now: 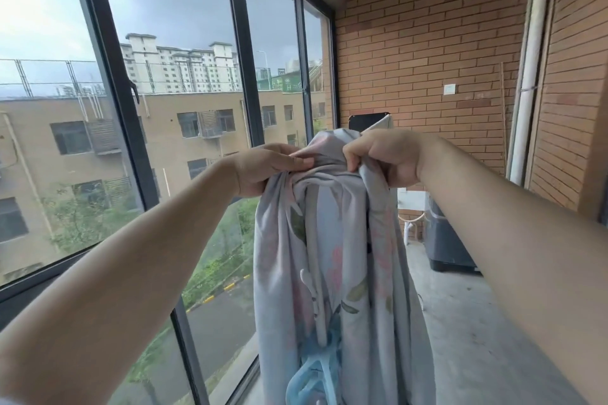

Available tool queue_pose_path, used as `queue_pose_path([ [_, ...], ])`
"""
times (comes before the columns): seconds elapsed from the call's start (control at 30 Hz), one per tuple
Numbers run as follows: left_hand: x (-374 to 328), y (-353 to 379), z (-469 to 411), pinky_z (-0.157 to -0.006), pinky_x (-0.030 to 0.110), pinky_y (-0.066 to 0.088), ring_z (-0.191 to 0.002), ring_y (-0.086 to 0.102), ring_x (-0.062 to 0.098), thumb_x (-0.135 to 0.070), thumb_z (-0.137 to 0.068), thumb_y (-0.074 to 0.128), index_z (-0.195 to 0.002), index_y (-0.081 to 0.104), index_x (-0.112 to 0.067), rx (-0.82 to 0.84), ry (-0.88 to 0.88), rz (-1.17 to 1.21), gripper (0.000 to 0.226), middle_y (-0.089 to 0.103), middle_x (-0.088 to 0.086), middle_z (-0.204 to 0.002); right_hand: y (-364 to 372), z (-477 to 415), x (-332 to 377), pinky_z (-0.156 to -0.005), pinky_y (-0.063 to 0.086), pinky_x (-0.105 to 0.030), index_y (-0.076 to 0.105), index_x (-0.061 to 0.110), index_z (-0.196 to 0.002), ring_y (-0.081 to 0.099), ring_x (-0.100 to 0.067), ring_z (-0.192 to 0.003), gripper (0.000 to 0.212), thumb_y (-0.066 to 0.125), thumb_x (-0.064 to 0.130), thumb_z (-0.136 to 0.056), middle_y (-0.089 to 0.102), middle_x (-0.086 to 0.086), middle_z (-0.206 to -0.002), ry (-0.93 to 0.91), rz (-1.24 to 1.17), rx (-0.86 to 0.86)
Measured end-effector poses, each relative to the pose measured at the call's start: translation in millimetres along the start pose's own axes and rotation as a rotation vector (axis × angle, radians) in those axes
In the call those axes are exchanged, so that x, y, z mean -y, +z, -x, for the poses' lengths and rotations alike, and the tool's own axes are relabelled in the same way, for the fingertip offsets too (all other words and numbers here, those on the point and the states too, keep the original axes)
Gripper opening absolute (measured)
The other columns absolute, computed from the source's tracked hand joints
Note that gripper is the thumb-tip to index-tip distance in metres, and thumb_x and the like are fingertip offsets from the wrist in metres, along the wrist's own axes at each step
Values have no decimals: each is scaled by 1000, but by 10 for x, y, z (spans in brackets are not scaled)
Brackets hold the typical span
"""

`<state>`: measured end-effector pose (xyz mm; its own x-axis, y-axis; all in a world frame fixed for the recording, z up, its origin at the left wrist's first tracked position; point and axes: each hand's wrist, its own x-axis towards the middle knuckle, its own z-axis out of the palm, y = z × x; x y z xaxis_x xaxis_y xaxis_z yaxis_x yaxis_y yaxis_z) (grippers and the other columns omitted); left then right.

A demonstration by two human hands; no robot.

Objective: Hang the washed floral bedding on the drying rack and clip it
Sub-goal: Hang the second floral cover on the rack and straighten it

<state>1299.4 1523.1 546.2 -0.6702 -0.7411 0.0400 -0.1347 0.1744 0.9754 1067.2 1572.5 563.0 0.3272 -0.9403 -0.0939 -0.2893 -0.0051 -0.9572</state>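
Gripping the bunched top of the floral bedding [348, 273] at mid-frame, my left hand [266, 171] pinches a fold under its thumb. My right hand [385, 158] curls round the gathered edge just beside it. The cloth falls on both sides of the white drying rack rail [314, 256], which runs toward bottom centre, where blue clips [312, 375] hang. I judge this is the hanging step. Next I should spread the bunch along the rail, then clip it.

Drying rack [315, 260]: your floral bedding [362, 289] hides most of it; one white rail shows.
Bedding's lower end: cut off at the bottom edge.
Your right hand [385, 158]: fingertips buried in folds.
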Motion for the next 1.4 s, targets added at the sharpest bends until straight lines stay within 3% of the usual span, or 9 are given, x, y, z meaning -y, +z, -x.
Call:
queue_pose_path([
  [0.17, 87, -40, 86, -85, 36, 57, -92, 70, 25, -13, -87, 57, -106, 76, -6, 39, 38, 51, 28, 72, 14, -104, 73, 9, -69, -82, 39, -38, 50, 11, -97, 46, -31, -93, 46, 60, 3, -53, 47, -16, -97, 16, 14, 30],
  [0.47, 246, -126, 218, -84, 32, 56, -92, 71, 21, -28, -71, 87, -97, 78, -8, 225, 17, 45, 34, 75, 9, -97, 237, -81, -107, -75, 44, -35, 54, 9, -84, 55, -28, -77, 30, 55, -1, -56, 55, -13, -80, 46, 4, 85],
  [0.57, 276, -130, 216, -82, 33, 57, -87, 70, 21, -15, -80, 74, -95, 76, -5, 218, 26, 56, 18, 73, 9, -93, 254, -110, -131, -71, 44, -32, 56, 7, -94, 57, -25, -75, 36, 56, -2, -59, 56, -13, -83, 40, -2, 95],
  [0.67, 266, -149, 189, -94, 44, 53, -99, 62, 31, -10, -85, 63, -120, 57, 10, 210, 26, 60, 40, 65, 18, -107, 251, -152, -142, -82, 46, -36, 56, 4, -113, 58, -29, -90, 46, 58, -1, -68, 58, -17, -100, 11, -45, 147],
  [0.83, 218, -176, 119, -96, 39, 51, -103, 63, 28, -41, -89, 67, -127, 62, -3, 289, 28, 163, 54, 64, 17, -117, 244, -226, -142, -109, 40, -48, 62, 12, -131, 60, -31, -112, 36, 55, 9, -96, 62, -16, -126, -123, -174, 288],
  [1.0, 233, -311, -61, -87, 37, 53, -93, 64, 28, -23, -97, 49, -127, 53, 8, 145, 70, 203, 44, 62, 20, -110, 168, -436, -138, -119, 27, -54, 59, 17, -138, 42, -36, -140, 39, 49, 31, -102, 53, -15, -145, -142, -175, 235],
  [1.1, 246, -392, -176, -85, 38, 52, -94, 58, 29, -22, -96, 55, -139, 39, 14, 74, 101, 198, 58, 54, 22, -115, 129, -568, -109, -109, 42, -45, 68, 20, -128, 58, -32, -125, 34, 50, 31, -101, 67, -9, -129, -148, -140, 116],
  [1.23, 211, -437, -402, -85, 36, 54, -95, 60, 29, -20, -94, 57, -138, 43, 10, 39, 113, 208, 55, 56, 21, -116, 19, -728, -31, -70, 53, -30, 74, 23, -119, 64, -18, -86, 31, 58, 34, -95, 72, -2, -96, -127, -70, -18],
  [1.4, 165, -418, -713, -101, 47, 46, -109, 57, 35, -21, -99, 51, -139, 46, 5, 93, 116, 177, 48, 56, 23, -123, -201, -933, 6, -94, 49, -38, 70, 19, -125, 64, -21, -103, 44, 65, 40, -86, 72, -6, -118, -87, -29, -92],
])
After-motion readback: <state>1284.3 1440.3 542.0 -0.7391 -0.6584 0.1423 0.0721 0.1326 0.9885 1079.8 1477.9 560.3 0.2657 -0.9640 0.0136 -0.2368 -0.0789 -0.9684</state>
